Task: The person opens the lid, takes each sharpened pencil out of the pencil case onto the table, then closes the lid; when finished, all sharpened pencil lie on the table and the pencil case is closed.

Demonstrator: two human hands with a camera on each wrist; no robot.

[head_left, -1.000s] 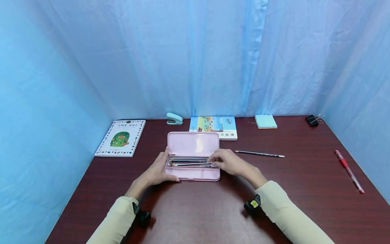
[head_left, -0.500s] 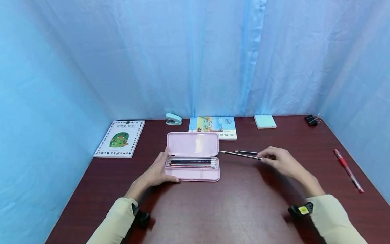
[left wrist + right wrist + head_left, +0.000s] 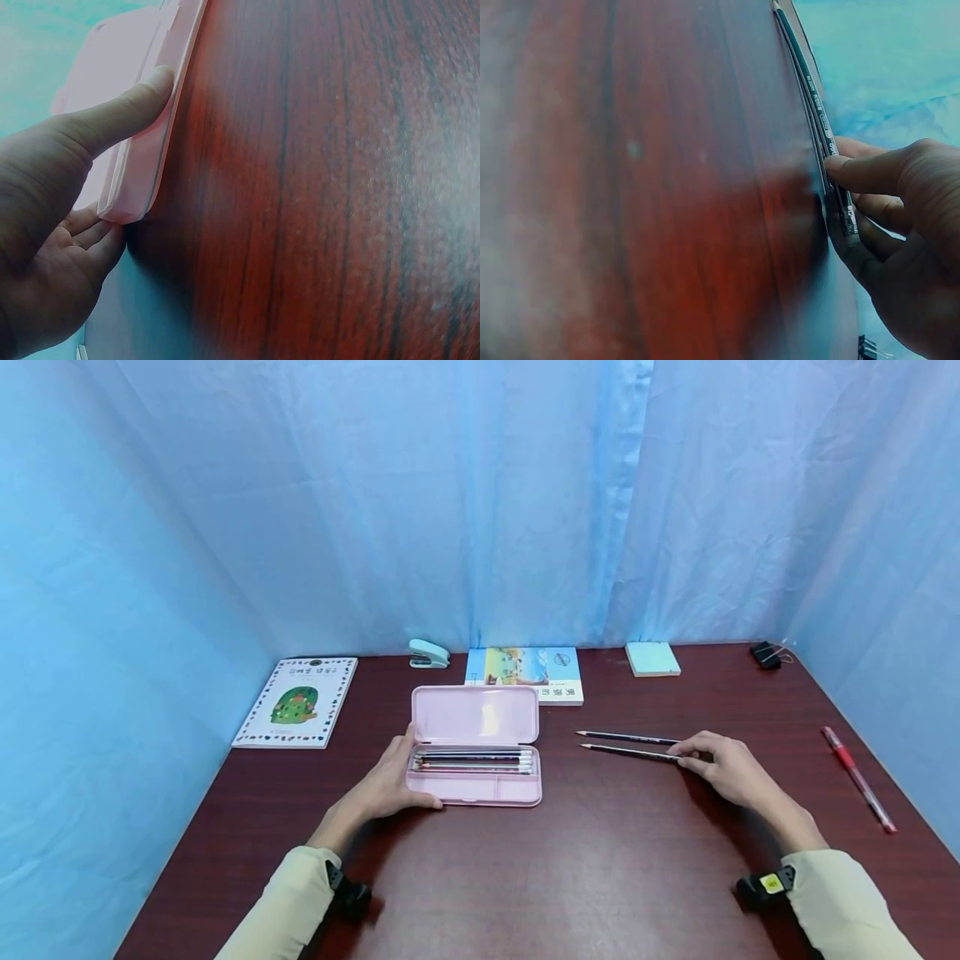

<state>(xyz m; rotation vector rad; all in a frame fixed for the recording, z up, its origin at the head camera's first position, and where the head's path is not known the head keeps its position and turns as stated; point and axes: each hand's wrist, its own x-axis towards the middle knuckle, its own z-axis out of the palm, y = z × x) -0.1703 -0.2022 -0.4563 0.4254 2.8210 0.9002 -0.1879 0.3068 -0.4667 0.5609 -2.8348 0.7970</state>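
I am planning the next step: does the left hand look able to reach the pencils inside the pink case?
Probably yes: the lid is open, nothing covers the pencils, and the left hand is close. It grips the pink case, so may need to let go first.

head: above, forward-down, farther | 2 wrists: close, tilted | shared by 3: tabletop [image 3: 540, 877]

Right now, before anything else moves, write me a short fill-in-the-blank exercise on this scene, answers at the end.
The pencil case gripped by the left hand is coloured ____.
The right hand pinches a pencil; counting the one beside it, the pencils outside the case number ____.
In the head view, the stapler sits to the ____ of the blue-covered book.

Missing words: pink; two; left.
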